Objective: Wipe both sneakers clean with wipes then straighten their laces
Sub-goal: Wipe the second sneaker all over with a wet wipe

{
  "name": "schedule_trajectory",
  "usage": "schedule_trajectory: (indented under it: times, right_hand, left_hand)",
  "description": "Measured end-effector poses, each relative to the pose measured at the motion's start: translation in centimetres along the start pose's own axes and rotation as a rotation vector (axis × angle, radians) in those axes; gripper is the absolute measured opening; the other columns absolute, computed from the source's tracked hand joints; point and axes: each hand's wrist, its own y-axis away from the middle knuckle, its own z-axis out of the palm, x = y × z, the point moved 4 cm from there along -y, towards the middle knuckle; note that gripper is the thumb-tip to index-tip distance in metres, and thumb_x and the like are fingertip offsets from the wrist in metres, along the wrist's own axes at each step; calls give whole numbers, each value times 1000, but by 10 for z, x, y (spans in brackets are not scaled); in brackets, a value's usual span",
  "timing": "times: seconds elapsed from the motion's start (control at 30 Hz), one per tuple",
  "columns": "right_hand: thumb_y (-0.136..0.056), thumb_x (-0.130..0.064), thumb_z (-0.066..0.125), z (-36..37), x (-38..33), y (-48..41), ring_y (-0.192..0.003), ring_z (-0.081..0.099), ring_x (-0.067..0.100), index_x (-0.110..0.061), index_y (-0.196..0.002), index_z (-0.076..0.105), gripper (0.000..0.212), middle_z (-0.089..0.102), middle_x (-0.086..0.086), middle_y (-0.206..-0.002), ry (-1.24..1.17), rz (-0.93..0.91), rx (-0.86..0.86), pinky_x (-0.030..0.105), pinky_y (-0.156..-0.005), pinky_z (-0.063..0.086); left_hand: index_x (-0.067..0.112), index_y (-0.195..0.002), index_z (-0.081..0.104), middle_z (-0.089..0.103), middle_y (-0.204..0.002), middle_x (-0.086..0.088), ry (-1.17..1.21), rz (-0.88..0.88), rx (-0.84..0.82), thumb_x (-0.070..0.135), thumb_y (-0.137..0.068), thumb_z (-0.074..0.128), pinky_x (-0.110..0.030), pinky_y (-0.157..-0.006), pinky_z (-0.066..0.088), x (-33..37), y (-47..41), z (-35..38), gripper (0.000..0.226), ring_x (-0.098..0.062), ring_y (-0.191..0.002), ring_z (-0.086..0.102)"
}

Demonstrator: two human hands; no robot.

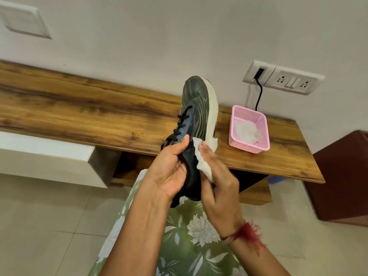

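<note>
My left hand [169, 168] grips the sneaker [196, 108] by its heel end, toe pointing up and away, while my right hand [217, 188] presses a pinched wipe [201, 158] to its side beside my left thumb, so a hard rub could twist it loose or snag the laces [182, 124].

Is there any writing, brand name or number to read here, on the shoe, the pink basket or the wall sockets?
No text can be read anywhere in this view.
On the sneaker: a small pale mark on its side, too blurred to read.
On the pink basket: none.
On the socket panel: none.
On the wipe: none.
</note>
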Motion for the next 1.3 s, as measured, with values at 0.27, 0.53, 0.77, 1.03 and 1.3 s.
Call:
schedule_trajectory:
  times: [0.27, 0.53, 0.77, 1.03, 1.3]
  right_hand:
    - [-89, -23, 57, -10, -7, 0, -81, 65, 7, -21, -97, 69, 14, 72, -8, -89, -613, 441, 105, 25, -69, 53]
    - [-87, -1, 46, -18, -6, -67, -132, 39, 15, -3, -131, 50, 44, 51, 7, -135, 102, -174, -73, 33, -110, 31]
    - [-79, -5, 39, 9, -6, -15, -136, 33, 22, 1, -127, 53, 51, 48, 14, -138, 236, -445, -509, 38, -115, 21]
    - [-82, -5, 40, -24, 10, -63, -135, 35, 24, 1, -132, 48, 51, 45, 14, -140, 319, -432, -486, 43, -112, 28]
    - [-83, 0, 44, -12, -2, -31, -135, 36, 24, -1, -127, 54, 45, 49, 12, -137, 284, -589, -578, 44, -111, 30]
  left_hand:
    - [-2, -117, 60, 71, -100, -16, 47, 98, 23, 10, -86, 54, -34, -76, 59, 10, -7, -13, 34, -21, -81, 71]
    - [4, -124, 61, 62, -124, -16, 81, -45, -133, 21, -83, 55, -37, -102, 45, 5, -3, -4, 45, -23, -110, 62]
    - [-3, -95, 57, 64, -66, -10, 76, -252, -118, 35, -67, 79, -34, -66, 61, -5, -5, -12, 52, -19, -61, 69]
    - [0, -127, 58, 61, -126, -20, 57, -119, -203, 51, -93, 44, -40, -107, 39, 0, -3, -3, 63, -28, -116, 60]
    - [3, -99, 69, 70, -90, -13, -30, -144, -140, 58, -88, 49, -36, -85, 50, -2, -7, -14, 60, -24, -84, 67]
